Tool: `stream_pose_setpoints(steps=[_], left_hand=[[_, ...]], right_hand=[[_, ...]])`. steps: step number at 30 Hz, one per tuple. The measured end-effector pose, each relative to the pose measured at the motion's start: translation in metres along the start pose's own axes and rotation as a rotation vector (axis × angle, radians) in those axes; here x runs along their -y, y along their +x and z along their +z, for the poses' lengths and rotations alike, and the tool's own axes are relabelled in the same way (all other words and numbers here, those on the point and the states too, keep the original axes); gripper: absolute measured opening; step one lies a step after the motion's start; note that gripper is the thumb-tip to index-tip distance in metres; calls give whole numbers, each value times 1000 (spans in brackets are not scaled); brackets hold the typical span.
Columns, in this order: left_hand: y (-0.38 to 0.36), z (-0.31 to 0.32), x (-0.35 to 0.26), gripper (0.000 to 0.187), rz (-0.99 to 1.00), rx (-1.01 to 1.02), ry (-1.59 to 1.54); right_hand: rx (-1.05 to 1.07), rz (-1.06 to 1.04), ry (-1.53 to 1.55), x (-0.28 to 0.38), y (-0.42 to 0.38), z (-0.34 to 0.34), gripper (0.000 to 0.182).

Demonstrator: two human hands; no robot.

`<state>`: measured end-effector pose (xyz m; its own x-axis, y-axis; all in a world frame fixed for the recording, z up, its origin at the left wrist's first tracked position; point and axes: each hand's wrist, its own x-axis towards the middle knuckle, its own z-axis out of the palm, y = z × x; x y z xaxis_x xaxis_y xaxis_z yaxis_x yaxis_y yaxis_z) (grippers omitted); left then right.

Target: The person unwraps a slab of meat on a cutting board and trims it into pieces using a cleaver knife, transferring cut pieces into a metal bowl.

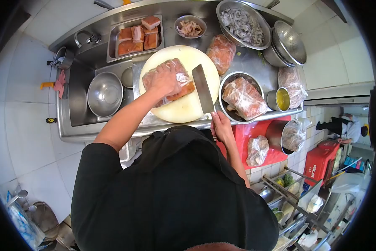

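Note:
On the round white cutting board (177,115) lies a slab of meat in clear plastic wrap (183,88), brown-orange along its near right edge. My left hand (165,80) grips this slab from above, its fingertips partly lost against the plastic. A cleaver (203,88) with a broad rectangular blade is in my right hand (222,126), whose fingers wrap round the handle by the counter's front edge. Its blade points away from me over the board's right side, apart from the slab.
Behind the board stand a tray (109,52) of pork blocks and a bowl (191,37) of cut meat strips. Wrapped meat (221,54) and a colander with more wrapped meat (244,98) sit right. At left is a sink with a metal bowl (105,95). A person (350,129) is far right.

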<state>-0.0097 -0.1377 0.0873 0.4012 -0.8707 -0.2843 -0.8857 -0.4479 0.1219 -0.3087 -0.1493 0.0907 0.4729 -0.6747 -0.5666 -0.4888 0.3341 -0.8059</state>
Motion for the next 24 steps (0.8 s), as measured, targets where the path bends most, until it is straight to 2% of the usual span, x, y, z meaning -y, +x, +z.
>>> stream_pose_setpoints(steps=[9, 12, 15, 18, 21, 24], left_hand=[[8, 2, -4, 67, 135, -80, 206], [6, 14, -10, 58, 150, -204, 262], [-3, 14, -17, 55, 186, -338, 234], [3, 30, -12, 49, 278, -316, 95], [-6, 28, -13, 40, 295, -545, -14], [-14, 24, -18, 29, 333, -574, -29]], right_hand=[[30, -1, -16, -22, 8, -1, 36], [32, -2, 3, -23, 10, -4, 35], [24, -13, 33, -22, 9, -7, 34], [15, -46, 71, -27, 10, -7, 34], [29, -36, 74, -29, 10, -10, 34], [24, -30, 75, -28, 10, -10, 34]])
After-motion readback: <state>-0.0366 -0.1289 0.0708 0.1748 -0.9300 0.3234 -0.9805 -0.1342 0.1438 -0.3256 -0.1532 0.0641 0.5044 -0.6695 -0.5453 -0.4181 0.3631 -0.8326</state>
